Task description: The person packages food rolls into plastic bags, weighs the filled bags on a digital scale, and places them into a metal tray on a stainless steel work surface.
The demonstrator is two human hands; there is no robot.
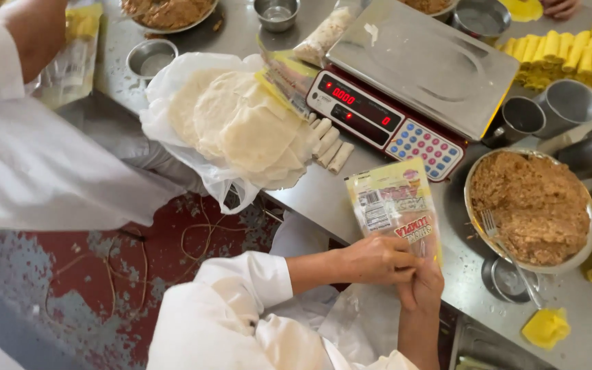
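Two hands at the counter's [323, 199] near edge, left hand [378, 260] and right hand [423, 284] both gripping the bottom end of a yellow printed packet [395, 205], packet stretching away toward the scale [405, 75].

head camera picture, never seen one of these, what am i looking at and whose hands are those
There is no machine here. The camera sits on a person's head and looks down at their own two bare hands. The left hand and right hand both grip the bottom edge of a printed yellow packet lying on a steel table. On the table are also a weighing scale, a stack of thin round wrappers on a plastic bag, a few rolled pieces, a bowl of brown filling with a fork, and metal cups. The white sleeve at left belongs to another person.
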